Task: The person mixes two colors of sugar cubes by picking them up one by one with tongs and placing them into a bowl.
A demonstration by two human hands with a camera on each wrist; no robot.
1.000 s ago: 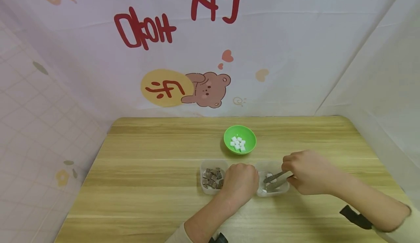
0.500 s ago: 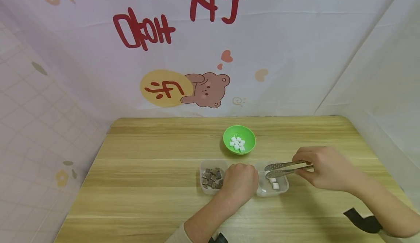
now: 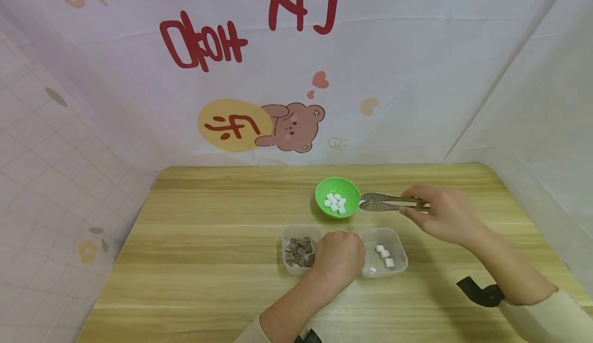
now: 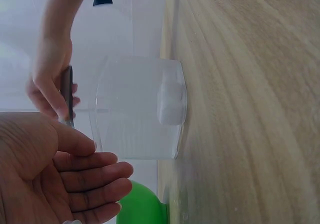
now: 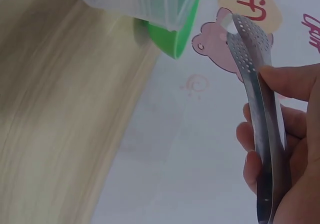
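Observation:
My right hand (image 3: 440, 214) grips metal tongs (image 3: 377, 206) with perforated tips, level with the right rim of a green bowl (image 3: 356, 188). In the right wrist view, a small white cube (image 5: 228, 24) sits between the tips of the tongs. More white cubes (image 3: 334, 207) lie inside the bowl. Between two clear plastic containers rests my left hand (image 3: 340, 255), its fingers loosely curled in the left wrist view and the thumb tip right at the rim of the right container (image 4: 135, 84). A few white cubes (image 3: 388, 262) lie in that container.
The left container (image 3: 285, 263) holds several brownish-grey cubes (image 3: 296, 250) and is partly covered by my left hand. Everything stands on a wood-grain table (image 3: 208, 260). A white printed cloth (image 3: 394, 65) with a bear rises behind the table's far edge.
My right hand has lifted the tongs out of the right container and moved them away from me to the bowl's right side, with a white cube in the tips. My left hand stays put.

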